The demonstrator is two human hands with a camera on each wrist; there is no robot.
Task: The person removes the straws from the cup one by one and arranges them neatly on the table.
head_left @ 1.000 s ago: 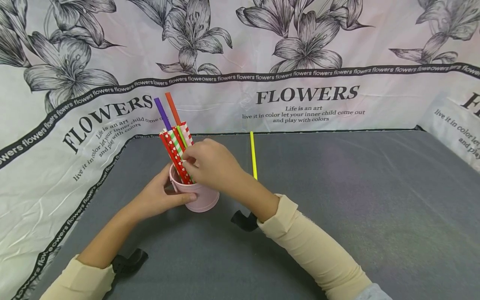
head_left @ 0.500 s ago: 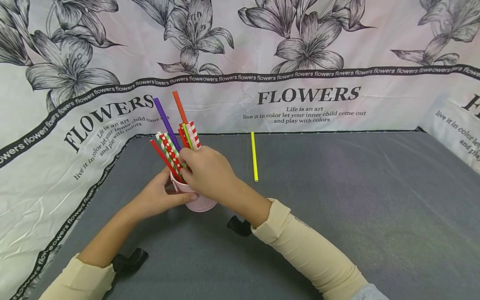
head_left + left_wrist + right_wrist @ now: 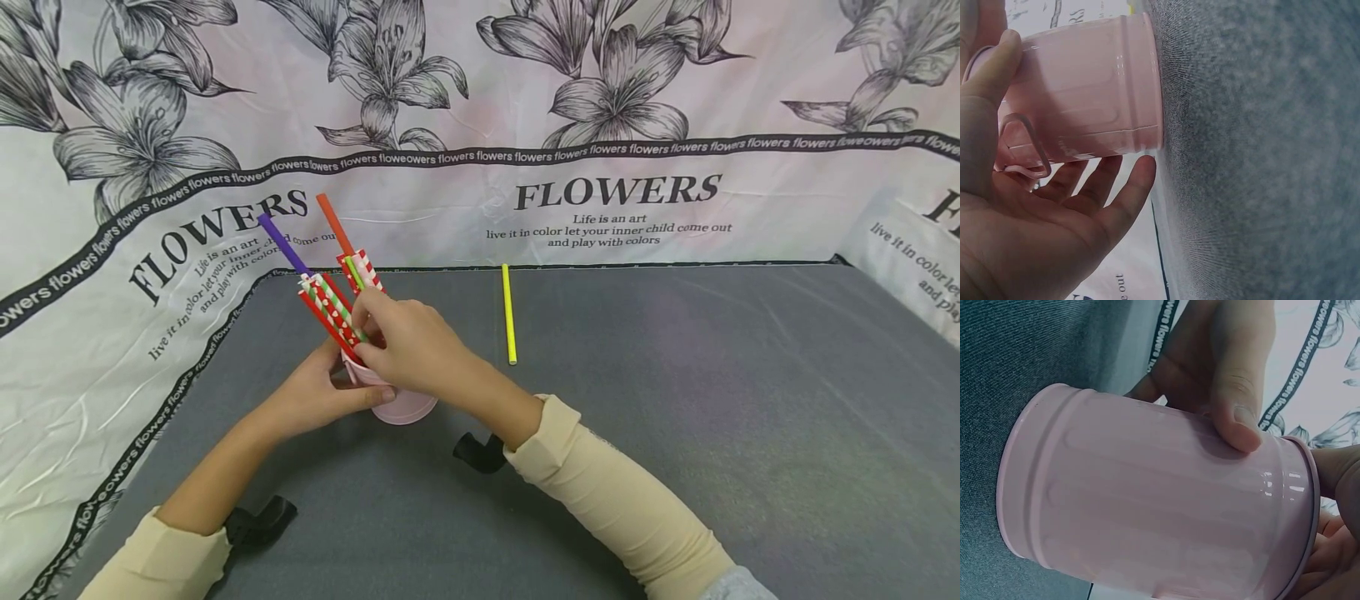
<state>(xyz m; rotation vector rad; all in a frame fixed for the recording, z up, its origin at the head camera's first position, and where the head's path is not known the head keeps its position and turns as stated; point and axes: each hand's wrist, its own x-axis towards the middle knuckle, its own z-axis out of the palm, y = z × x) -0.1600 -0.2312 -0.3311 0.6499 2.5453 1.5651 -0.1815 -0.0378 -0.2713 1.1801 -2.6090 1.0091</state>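
Observation:
A small pink bucket (image 3: 405,407) stands on the grey cloth at left of centre. My left hand (image 3: 318,396) grips its side; in the left wrist view the thumb (image 3: 999,69) crosses the bucket wall below the rim, and the fingers reach behind. Paper straws lean left out of the mouth: a purple straw (image 3: 283,243), an orange straw (image 3: 334,223), a red straw (image 3: 322,321) and several patterned ones. My right hand (image 3: 416,342) is at the bucket's mouth, its curled fingers pinching among the straws; which ones it holds is partly hidden. The right wrist view shows its fingers (image 3: 1338,556) beyond the rim.
A yellow straw (image 3: 509,315) lies on the grey cloth (image 3: 675,400), right of the bucket. Black wrist mounts (image 3: 258,523) sit at both cuffs. A white flower-printed cloth (image 3: 465,200) hangs behind and at the left.
My right hand has lowered slightly. The purple straw now leans farther left; the orange one swung right, then left. The yellow straw has come fully into view beyond the right arm. My left hand stays put.

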